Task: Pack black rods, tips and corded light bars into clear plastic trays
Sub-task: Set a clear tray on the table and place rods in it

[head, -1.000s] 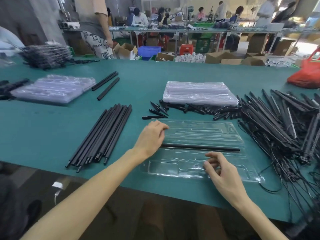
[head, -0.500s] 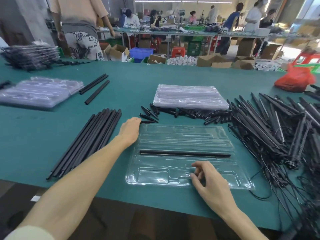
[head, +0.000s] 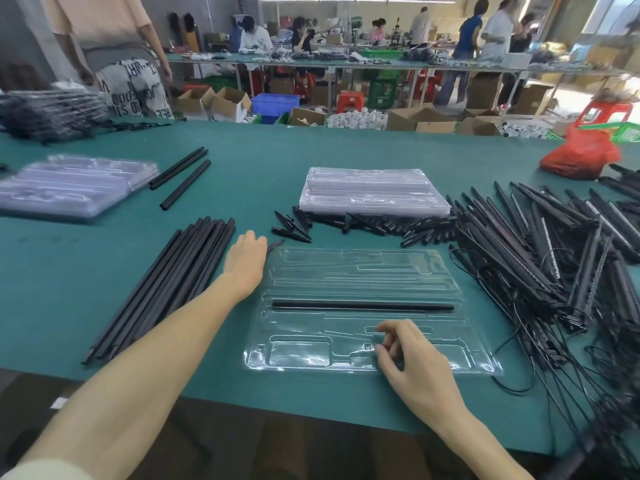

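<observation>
Clear plastic tray (head: pixel 363 271) holds one black rod (head: pixel 363 305) just beyond the right hand (head: pixel 415 362), whose loosely curled fingers rest on the tray. Left hand (head: pixel 246 261) meets a tip (head: pixel 276 244); its grip cannot be determined.

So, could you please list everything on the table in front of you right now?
open tray: one, clear, centre front
rod in tray: one, black, middle slot
loose rods: bundle, black, left of tray
spare rods: two, black, far left
tips: many, black, behind tray
tray stacks: two, clear, centre back and far left
corded light bars: heap, black, right
bag: one, red, far right
left hand: at tray's far-left corner, beside a tip
right hand: fingers loosely curled, on tray's near part
</observation>
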A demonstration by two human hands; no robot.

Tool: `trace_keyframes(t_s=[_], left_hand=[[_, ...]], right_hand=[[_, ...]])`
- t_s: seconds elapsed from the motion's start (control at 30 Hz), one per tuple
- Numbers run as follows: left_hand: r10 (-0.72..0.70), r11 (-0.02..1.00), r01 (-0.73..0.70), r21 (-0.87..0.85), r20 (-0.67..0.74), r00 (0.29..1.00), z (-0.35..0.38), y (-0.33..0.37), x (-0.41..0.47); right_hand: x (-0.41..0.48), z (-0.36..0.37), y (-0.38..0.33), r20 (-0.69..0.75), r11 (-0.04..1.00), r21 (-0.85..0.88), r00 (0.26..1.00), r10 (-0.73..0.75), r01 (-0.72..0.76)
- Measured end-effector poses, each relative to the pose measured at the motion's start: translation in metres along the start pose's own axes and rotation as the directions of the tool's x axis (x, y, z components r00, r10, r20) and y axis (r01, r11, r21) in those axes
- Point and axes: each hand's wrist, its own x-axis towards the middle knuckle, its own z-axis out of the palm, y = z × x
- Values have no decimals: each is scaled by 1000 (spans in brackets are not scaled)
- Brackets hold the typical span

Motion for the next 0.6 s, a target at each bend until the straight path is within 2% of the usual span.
trace_keyframes(t_s=[0.07,0.17,0.2,0.27,0.3,0.37,0.43,0.47,0.53,0.6], left_hand=[[-8,999,9,50,-12,1000,-4,-1,-1],[-59,998,59,-5,-46,997,-15,-5,-2],[-91,995,89,-50,-47,995,-21,-6,-3],[-187,948,177,-264,-13,982,-34,-2,-7],[-223,881,217,-421,36,974,-40,3,-11],[-194,633,257,-731,171,966,-54,20,-23],[-51,332,287,-899,286,957,-65,41,-44],[37,242,302,-922,319,947,-68,52,-54],[173,188,322,-928,354,919,-69,74,-75],[225,173,345,-923,378,898,-64,95,-91]], right_hand=[[0,0,1,2,1000,3,1000,2,-2],[0,0,1,1,1000,6,1000,-2,2],[0,0,2,-2,1000,6,1000,-4,4],[0,1,2,-6,1000,20,1000,-7,8],[1,1,3,-14,999,38,1000,-4,4],[1,0,4,-38,994,107,999,18,-14],[2,0,4,-64,975,220,997,49,-34],[2,-1,4,-79,959,282,995,61,-36],[3,-5,2,-125,924,381,989,76,-23],[3,-10,0,-176,907,420,981,85,-3]])
